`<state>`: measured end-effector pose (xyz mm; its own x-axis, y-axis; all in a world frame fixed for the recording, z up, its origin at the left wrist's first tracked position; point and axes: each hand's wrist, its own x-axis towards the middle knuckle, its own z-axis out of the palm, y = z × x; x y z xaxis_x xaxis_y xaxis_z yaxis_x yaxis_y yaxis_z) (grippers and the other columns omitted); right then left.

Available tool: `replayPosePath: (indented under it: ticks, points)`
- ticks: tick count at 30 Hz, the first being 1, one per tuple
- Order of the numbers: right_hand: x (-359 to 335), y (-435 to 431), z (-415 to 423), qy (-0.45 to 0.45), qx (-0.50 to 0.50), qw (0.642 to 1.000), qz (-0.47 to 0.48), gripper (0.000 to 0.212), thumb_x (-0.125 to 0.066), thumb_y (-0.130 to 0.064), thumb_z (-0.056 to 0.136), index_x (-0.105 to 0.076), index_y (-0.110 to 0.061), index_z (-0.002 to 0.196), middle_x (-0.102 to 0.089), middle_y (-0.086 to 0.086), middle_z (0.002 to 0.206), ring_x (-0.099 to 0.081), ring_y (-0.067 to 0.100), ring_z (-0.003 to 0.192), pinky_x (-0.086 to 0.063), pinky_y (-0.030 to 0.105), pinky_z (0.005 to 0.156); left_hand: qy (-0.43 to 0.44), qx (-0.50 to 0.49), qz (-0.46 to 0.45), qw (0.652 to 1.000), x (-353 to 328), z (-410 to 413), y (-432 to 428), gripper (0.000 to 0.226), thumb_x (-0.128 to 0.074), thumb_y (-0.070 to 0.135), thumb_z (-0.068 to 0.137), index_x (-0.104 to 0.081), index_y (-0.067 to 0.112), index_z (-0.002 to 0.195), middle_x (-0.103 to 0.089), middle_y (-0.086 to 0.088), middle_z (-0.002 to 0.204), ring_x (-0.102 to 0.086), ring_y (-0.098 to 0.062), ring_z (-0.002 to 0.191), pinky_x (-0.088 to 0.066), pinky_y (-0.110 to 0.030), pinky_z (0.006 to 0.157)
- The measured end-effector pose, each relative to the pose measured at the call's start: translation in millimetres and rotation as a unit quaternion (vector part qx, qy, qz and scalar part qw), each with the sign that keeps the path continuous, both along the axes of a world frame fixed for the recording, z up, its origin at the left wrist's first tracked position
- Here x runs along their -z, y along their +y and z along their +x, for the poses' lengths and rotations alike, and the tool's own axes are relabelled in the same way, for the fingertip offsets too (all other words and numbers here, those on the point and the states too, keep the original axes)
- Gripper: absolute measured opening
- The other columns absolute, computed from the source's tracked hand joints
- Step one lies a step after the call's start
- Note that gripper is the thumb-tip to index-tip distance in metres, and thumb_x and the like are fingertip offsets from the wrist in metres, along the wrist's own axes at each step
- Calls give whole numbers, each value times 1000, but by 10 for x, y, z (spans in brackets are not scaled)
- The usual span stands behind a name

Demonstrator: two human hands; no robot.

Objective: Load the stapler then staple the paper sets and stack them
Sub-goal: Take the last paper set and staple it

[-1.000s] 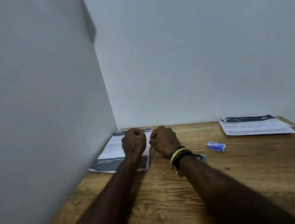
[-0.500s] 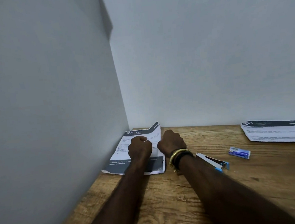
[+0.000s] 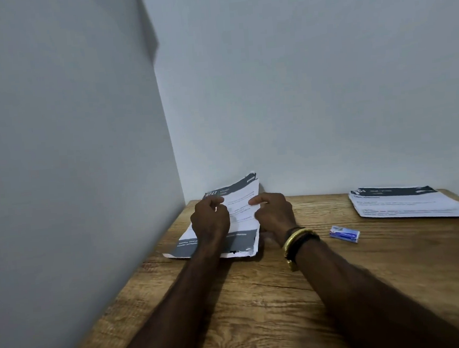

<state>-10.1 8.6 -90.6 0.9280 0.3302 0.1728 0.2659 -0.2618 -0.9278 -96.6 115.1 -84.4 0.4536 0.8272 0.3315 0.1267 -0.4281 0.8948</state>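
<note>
So both hands are on the paper set [image 3: 242,208], which sits in the far left corner of the wooden table [image 3: 260,295], right where the left wall [image 3: 70,159] meets the far wall [image 3: 313,98]. It's a printed set with a dark band across the top and another dark band along the near edge. The near end lies flat on the wood, and the far end is lifted and curling up, with its far right corner highest.

The left hand [image 3: 210,223] is on the left half of the sheets, fingers curled, thumb lying on top of the paper, so it looks like a pinch on the upper sheets. The right hand [image 3: 275,214] has the right edge, thumb pressed down on the printed side and the other fingers tucked under or beside it, so that's a pinch too. How many sheets each one has, I can't tell. A gold bangle [image 3: 296,238] sits with a dark band on the right wrist.

Over to the right, a small blue box [image 3: 345,235] lies flat on the table near the right forearm, not touching it. Further right and further back lies a second pile of papers [image 3: 406,205], same kind of printing, sheets slightly fanned, well apart from the hands.
</note>
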Motion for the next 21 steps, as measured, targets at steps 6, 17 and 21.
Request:
replayPosePath:
  ticks: [6, 17, 21]
  points:
    - [-77, -557, 206, -11, 40, 999, 28, 38, -58, 4, 80, -75, -30, 84, -76, 4, 107, -71, 28, 100, -62, 47, 88, -5, 44, 0, 999, -40, 176, -303, 27, -62, 11, 90, -75, 15, 113, -75, -4, 120, -66, -23, 116, -48, -34, 105]
    - [-33, -1610, 549, -4, 64, 996, 56, 35, -62, 9, 85, -79, -12, 108, -74, 10, 103, -67, 26, 91, -55, 33, 80, 9, 65, -90, 994, 5, 559, -674, 20, -65, 18, 86, -74, 27, 102, -72, -6, 120, -65, -31, 114, -52, -38, 100]
    - [-19, -1859, 627, -2, 64, 996, 62, 33, -62, 11, 87, -78, -10, 108, -74, 15, 107, -67, 30, 97, -56, 42, 93, -41, 130, -167, 976, 99, 705, -719, 23, -67, 5, 81, -78, 24, 88, -78, -11, 107, -71, -33, 108, -56, -42, 101]
